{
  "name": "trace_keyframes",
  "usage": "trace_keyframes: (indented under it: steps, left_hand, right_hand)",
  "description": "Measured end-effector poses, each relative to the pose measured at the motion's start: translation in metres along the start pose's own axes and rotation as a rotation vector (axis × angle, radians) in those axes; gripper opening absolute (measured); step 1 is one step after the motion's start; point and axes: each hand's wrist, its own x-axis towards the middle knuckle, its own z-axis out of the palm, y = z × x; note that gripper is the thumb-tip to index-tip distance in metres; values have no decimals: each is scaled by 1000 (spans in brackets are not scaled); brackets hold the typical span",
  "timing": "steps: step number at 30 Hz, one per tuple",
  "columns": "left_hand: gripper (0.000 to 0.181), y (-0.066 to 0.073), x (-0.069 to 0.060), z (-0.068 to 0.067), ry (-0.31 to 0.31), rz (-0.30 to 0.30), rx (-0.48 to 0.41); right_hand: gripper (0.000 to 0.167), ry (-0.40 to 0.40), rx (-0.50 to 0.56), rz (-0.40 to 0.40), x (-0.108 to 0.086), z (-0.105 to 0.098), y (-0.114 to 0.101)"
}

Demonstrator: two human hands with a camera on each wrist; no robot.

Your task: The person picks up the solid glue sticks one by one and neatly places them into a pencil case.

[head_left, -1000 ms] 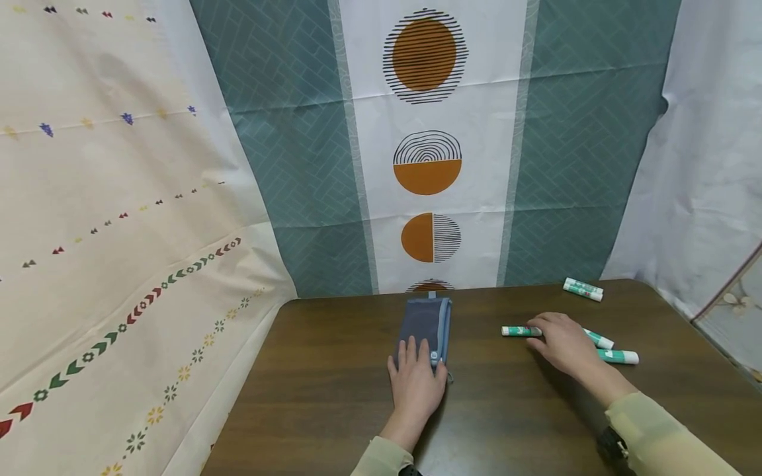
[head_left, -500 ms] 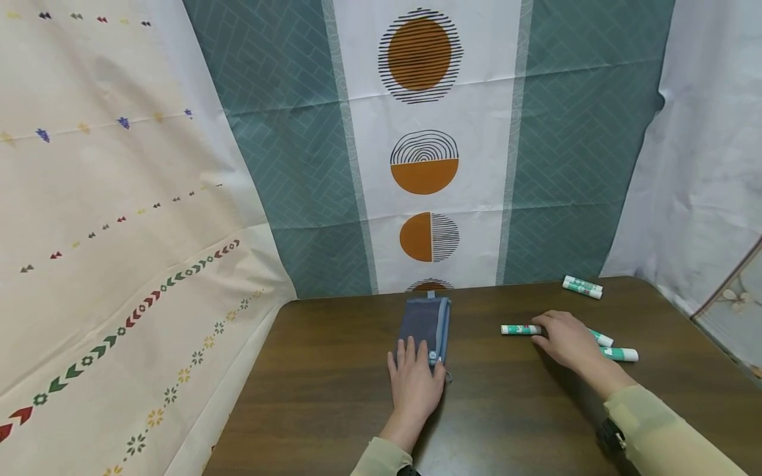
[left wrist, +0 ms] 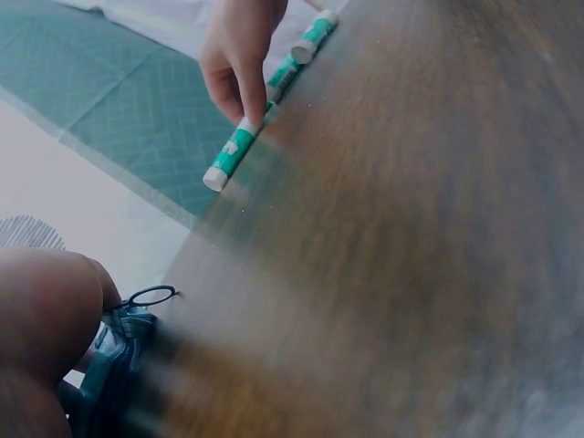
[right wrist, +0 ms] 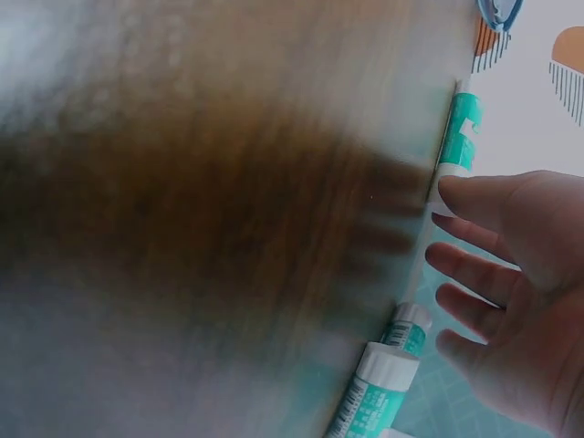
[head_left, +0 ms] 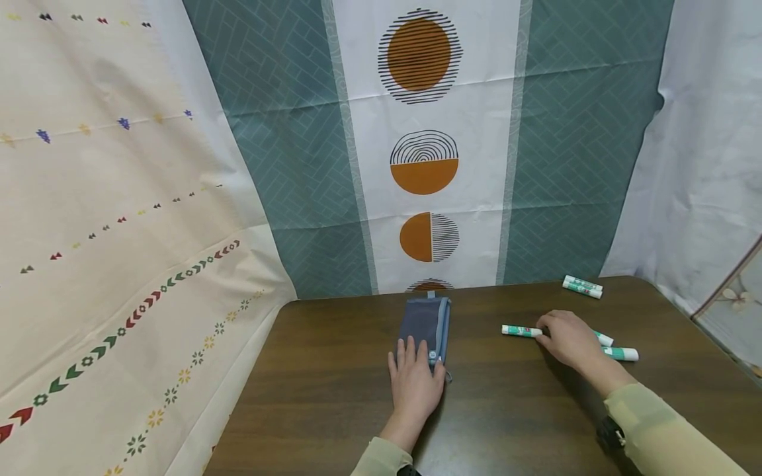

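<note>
My left hand (head_left: 417, 385) lies flat with extended fingers over the lower part of a blue-grey zip pouch (head_left: 419, 320), which has a small ring at its near corner. Over on the right, my right hand (head_left: 570, 338) touches the right end of a green-and-white glue stick (head_left: 520, 330) with thumb and forefinger. In the right wrist view, the thumb meets the white end of that stick (right wrist: 463, 128), and the other fingers are spread loosely apart. Two more glue sticks, a nearer one (head_left: 622, 354) and one partly hidden by the hand (head_left: 603, 338), lie beside it.
Farther back, near the table's rear edge, another green-and-white stick or pair (head_left: 582, 287) lies. The brown wooden table (head_left: 333, 370) is bordered by hanging cloths: cream (head_left: 149, 297) at left, green and white (head_left: 315, 198) behind, white (head_left: 702, 145) at right.
My right hand has slid slightly right along the glue stick, uncovering more of it. The stick has turned a little. My left hand stays on the pouch.
</note>
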Motion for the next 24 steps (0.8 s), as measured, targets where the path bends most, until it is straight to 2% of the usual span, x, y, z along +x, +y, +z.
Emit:
trace_keyframes:
  steps: [3, 11, 18, 24]
  left_hand:
    - [56, -2, 1, 3, 5, 0, -17]
    - [56, 3, -1, -5, -4, 2, -1]
    - [55, 1, -1, -1, 32, 15, -42]
    - [55, 1, 0, -2, -12, -5, -16]
  right_hand:
    - [19, 6, 3, 1, -1, 0, 0]
    - [19, 18, 22, 9, -2, 2, -2]
    - [18, 9, 57, 36, -3, 6, -6]
    - [21, -32, 104, 63, -1, 7, -14]
